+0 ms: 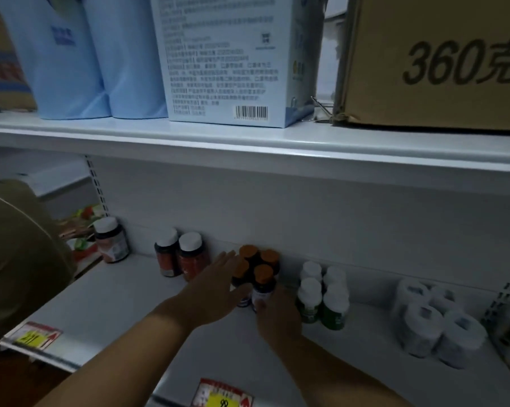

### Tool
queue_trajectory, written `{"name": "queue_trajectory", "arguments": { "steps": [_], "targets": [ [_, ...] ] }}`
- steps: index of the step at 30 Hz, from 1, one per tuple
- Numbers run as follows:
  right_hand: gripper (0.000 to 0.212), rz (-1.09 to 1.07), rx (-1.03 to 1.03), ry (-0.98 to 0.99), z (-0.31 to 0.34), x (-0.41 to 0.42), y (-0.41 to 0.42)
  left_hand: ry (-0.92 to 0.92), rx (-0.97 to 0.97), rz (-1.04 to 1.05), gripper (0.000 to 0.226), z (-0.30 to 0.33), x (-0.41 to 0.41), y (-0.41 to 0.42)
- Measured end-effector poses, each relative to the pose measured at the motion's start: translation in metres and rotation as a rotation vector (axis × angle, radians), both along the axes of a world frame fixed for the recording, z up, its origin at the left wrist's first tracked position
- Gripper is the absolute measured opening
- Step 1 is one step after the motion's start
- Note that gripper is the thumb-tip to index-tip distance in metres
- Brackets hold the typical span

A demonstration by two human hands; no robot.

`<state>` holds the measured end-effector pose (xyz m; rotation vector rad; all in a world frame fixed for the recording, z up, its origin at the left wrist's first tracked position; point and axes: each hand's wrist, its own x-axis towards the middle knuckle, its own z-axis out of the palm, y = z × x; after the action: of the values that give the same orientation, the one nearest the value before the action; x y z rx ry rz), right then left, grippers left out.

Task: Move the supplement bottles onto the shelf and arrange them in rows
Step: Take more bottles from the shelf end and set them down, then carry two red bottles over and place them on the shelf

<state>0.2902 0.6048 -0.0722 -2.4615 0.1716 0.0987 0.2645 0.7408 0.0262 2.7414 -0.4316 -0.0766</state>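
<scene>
Several dark bottles with orange caps (256, 264) stand in a tight cluster on the white lower shelf (124, 298). My left hand (215, 289) lies flat with fingers spread against the cluster's left side. My right hand (277, 315) is wrapped around the front orange-capped bottle (264, 284). To the left stand two red bottles with white caps (180, 255), and a single one (111, 239) stands farther left. Several green bottles with white caps (322, 295) stand in rows to the right, and several white bottles (435, 321) beyond them.
The upper shelf (248, 136) carries blue packs (80, 54), a white printed box (233, 60) and a cardboard carton (435, 60). Another person's sleeve (16, 254) is at the left. Price tags (36, 336) hang on the lower shelf's front edge.
</scene>
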Motion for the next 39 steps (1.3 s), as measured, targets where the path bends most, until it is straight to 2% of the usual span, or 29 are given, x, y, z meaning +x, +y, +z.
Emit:
{"name": "queue_trajectory", "arguments": {
  "steps": [3,5,7,9,12,14,18,21,26,34,39],
  "targets": [
    [0.056,-0.009,-0.17,0.025,-0.002,0.005,0.004,-0.022,0.001,-0.044,0.067,0.007,-0.005,-0.005],
    [0.059,0.022,-0.128,0.03,0.002,-0.009,-0.001,-0.027,0.034,-0.078,0.068,0.013,-0.005,-0.008],
    [0.063,0.153,-0.077,0.015,0.017,-0.034,-0.012,0.023,0.092,-0.078,0.079,0.017,-0.001,-0.01],
    [0.064,0.391,-0.167,-0.006,0.042,-0.062,-0.032,0.064,0.162,-0.068,0.092,0.023,0.003,-0.018],
    [0.061,0.601,-0.278,-0.122,0.082,-0.096,-0.073,0.036,0.247,-0.094,0.071,0.037,0.002,-0.052],
    [0.062,0.605,-0.336,-0.178,0.098,-0.111,-0.106,-0.009,0.264,-0.131,0.068,0.048,-0.003,-0.081],
    [0.068,0.591,-0.582,-0.166,0.117,-0.154,-0.185,-0.054,0.261,-0.187,0.064,0.058,-0.02,-0.148],
    [0.069,0.52,-0.642,-0.185,0.122,-0.202,-0.255,-0.041,0.296,-0.27,0.065,0.06,-0.046,-0.215],
    [0.069,0.294,-0.618,-0.072,0.122,-0.292,-0.371,0.036,0.415,-0.438,0.071,0.054,-0.112,-0.345],
    [0.069,-0.109,-0.514,-0.012,0.101,-0.438,-0.522,0.067,0.368,-0.744,0.073,0.045,-0.218,-0.539],
    [0.072,-0.249,-0.461,0.064,0.107,-0.501,-0.599,0.055,0.422,-0.938,0.077,0.039,-0.263,-0.646]
  ]
}}
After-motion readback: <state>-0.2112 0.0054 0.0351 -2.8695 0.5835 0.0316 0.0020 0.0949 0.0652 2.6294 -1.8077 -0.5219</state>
